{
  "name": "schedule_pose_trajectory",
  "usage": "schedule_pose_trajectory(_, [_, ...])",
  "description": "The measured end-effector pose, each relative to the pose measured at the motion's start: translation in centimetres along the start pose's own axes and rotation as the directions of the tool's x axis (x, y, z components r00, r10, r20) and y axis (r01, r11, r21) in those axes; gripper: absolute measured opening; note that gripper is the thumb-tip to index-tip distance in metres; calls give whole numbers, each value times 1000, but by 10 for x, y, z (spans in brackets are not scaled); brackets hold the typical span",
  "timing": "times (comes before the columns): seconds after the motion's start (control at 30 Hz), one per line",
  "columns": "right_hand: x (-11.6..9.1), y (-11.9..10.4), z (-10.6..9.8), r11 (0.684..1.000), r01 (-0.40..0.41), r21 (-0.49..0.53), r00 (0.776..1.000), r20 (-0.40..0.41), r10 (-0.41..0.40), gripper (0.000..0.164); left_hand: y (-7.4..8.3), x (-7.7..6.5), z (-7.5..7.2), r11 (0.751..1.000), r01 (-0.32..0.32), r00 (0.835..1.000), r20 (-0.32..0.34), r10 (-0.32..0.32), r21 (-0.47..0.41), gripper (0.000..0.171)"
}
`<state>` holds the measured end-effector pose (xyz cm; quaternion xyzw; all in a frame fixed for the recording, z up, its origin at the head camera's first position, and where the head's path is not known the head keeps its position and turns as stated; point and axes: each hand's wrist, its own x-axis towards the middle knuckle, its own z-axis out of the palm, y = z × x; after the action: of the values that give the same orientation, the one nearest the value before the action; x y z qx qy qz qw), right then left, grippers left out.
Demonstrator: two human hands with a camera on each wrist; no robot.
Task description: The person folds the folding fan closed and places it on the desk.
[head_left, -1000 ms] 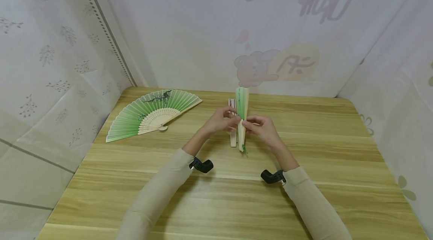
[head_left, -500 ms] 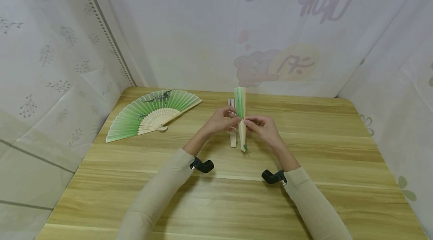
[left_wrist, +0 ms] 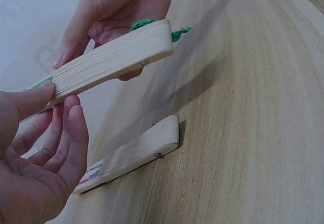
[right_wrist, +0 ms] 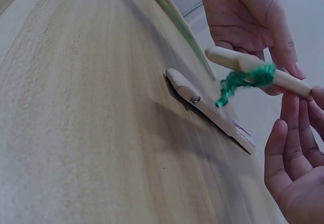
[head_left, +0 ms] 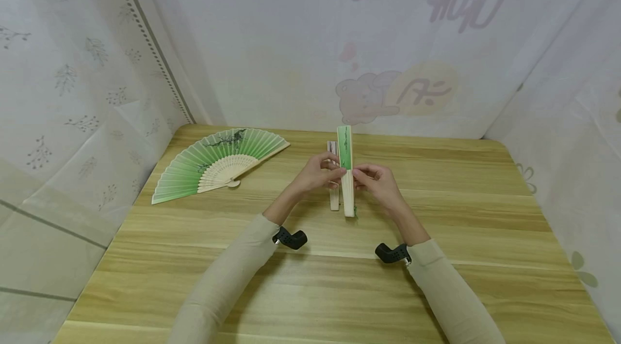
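Above the table's middle my two hands hold a folded green hand fan (head_left: 346, 171) by its sides. The left hand (head_left: 317, 172) pinches its left edge between thumb and fingers. On the opposite edge, the right hand (head_left: 378, 185) pinches at about the same height. In the left wrist view the fan's closed pale wooden ribs (left_wrist: 116, 57) face the camera. A green cord tassel (right_wrist: 248, 80) hangs from its pivot end in the right wrist view. Below lies a second folded fan (left_wrist: 144, 150) with a white and pinkish leaf, flat on the wood and partly hidden by the left hand.
An open green fan (head_left: 220, 166) with a dark branch print lies spread at the table's back left. The wooden table (head_left: 461, 198) meets a printed white curtain (head_left: 271, 53) along its far edge, with more cloth at both sides.
The held fan has turned about its length, so its flat ribbed side and green leaf now face the head camera. Its tassel has swung behind it. Both hands stay nearly in place.
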<state>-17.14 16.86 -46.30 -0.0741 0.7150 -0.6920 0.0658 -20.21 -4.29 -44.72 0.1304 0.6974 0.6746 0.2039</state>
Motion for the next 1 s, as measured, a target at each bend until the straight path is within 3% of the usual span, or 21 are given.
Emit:
schedule_pose_trajectory(0.2, [0,2,-1,1000,-30,-6,1000,-1,30,28,0,0,1,1000,11,1000,-25,-11,-22,27])
schedule_pose_trajectory(0.43, [-3,7,-7,995,-37,-90,998,44,41,30,-1,4,6,1000,4,998,-57,-3,10,25])
schedule_pose_trajectory(0.7, [-5,14,-17,996,-49,-75,999,13,50,37,-9,4,18,992,-7,1000,20,5,125,32])
schedule_pose_trajectory(1.0, [-13,20,-28,996,-63,-61,996,62,67,42,-16,2,30,978,-2,999,53,-9,208,43])
